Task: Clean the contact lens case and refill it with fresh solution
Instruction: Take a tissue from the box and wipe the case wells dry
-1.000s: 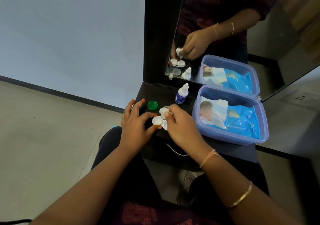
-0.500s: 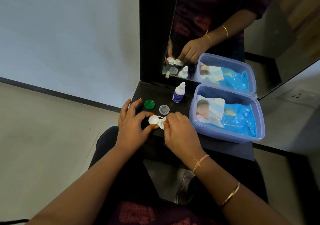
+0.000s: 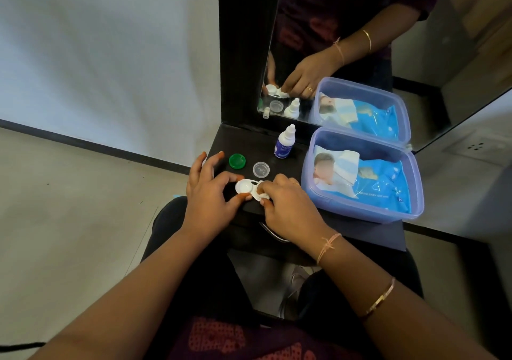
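Observation:
A white contact lens case (image 3: 245, 187) lies on the dark shelf (image 3: 279, 165) near its front edge, its left well uncovered. My left hand (image 3: 212, 193) pinches the case's left end between thumb and index finger. My right hand (image 3: 286, 203) covers the case's right well, fingertips pressing a small white wad (image 3: 263, 195) into it. A green cap (image 3: 237, 161) and a clear cap (image 3: 261, 169) lie loose just behind the case. The small white solution bottle (image 3: 284, 142) with a blue label stands upright further back.
A blue plastic tub (image 3: 388, 215) holding a pack of baby wipes (image 3: 371, 179) sits on the shelf's right half. A mirror (image 3: 332, 54) rises behind the shelf. My knees are under the shelf's front edge; pale floor lies to the left.
The clear cap has left my right hand and now lies on the shelf behind the case. My right hand came down onto the case's right well; my left hand keeps its hold.

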